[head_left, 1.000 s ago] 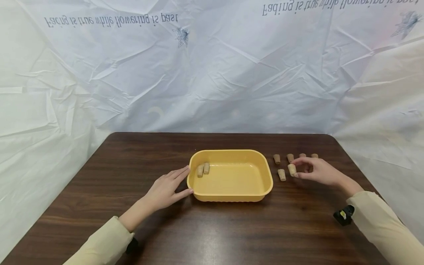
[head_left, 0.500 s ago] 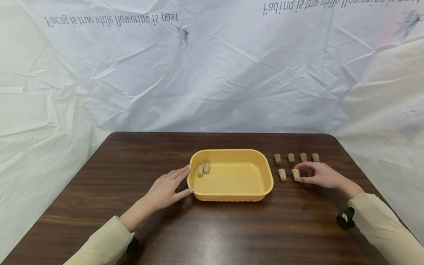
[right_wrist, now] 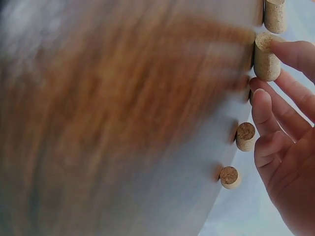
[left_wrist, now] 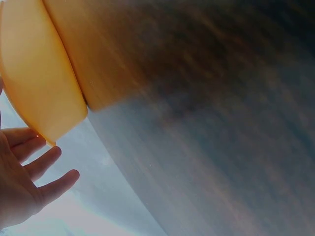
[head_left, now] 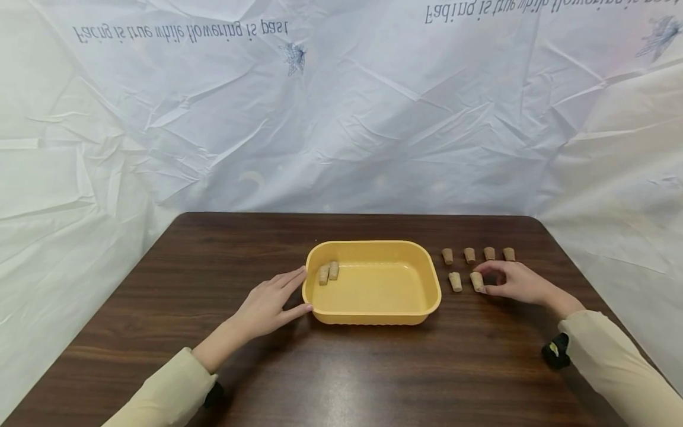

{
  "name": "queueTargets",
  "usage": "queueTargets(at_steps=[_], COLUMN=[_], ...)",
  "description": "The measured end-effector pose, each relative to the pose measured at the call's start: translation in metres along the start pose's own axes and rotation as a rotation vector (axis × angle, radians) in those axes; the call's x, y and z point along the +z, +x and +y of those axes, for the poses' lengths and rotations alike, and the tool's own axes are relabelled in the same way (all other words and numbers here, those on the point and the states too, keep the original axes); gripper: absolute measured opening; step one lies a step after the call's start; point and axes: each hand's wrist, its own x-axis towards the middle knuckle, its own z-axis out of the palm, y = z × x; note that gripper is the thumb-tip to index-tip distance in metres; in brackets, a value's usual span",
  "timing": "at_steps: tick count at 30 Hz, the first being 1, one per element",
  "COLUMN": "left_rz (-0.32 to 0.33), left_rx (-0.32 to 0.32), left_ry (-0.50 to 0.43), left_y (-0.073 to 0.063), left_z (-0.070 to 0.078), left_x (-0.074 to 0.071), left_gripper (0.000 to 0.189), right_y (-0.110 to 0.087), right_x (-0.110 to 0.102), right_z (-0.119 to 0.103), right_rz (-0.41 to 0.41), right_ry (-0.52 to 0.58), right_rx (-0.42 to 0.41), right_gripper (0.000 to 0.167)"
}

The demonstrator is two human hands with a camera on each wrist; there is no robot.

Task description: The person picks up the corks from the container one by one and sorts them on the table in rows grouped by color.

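White cloth [head_left: 341,130], wrinkled and with printed words, hangs behind the table at 12 o'clock. Dark brown is the table [head_left: 341,367]. On it rests the yellow tray [head_left: 379,290], and I take its middle as the centre of the clock.

Near 9 o'clock, the left hand [head_left: 261,309] touches the tray's rim with its fingertips; the fingers are rather straight, and the thumb is apart from them. At 3 o'clock, outside the tray, is the right hand [head_left: 517,281]; its thumb and at least one finger are clamped on the pale cork [head_left: 476,281]. Whether the base of this cork touches the table, I cannot tell.

Between this cork and the tray, also at 3 o'clock, stands the single cork [head_left: 455,282]. Farther, between 2 and 3 o'clock, the row cork [head_left: 447,256] and three similar ones stand apart in one line. Inside the tray, toward 9 o'clock, the inner cork [head_left: 324,275] is just beside another.
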Motion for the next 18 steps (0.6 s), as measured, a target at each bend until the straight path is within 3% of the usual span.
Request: queueTargets(at_steps=[18], left_rz=[-0.004], left_rx=[0.001], left_ry=[0.004], left_y=[0.0007], left_z=[-0.0005], left_x=[0.0008], left_gripper=[0.068], right_y=[-0.0003], right_x=[-0.0054], right_z=[-0.0029], right_rz=[0.01], right_ry=[0.005], right_rx=[0.002], right_gripper=[0.037])
